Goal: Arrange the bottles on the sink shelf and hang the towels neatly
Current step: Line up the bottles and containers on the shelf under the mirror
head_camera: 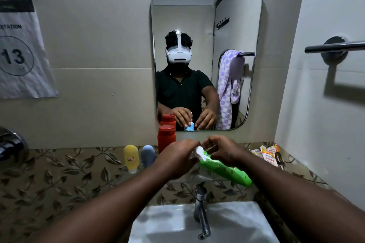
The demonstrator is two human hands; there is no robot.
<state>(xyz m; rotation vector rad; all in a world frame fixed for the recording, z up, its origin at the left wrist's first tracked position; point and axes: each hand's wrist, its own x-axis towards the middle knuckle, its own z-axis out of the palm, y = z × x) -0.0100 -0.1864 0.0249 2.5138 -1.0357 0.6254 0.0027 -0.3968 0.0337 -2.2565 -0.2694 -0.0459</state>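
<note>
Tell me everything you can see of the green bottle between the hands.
The green bottle looks like glossy plastic, elongated, with pale printing near its shoulder and a white cap. It is slanted, not upright: the cap end points toward the mirror, the base toward the front right of the leaf-patterned ledge, above the tap. The left hand grips the cap end; the right hand curls its fingers over the shoulder. Whether the cap is open is hidden.

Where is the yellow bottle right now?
In the head view, the yellow bottle stands on the leaf-patterned shelf, left of centre, beside the grey-blue bottle.
</note>
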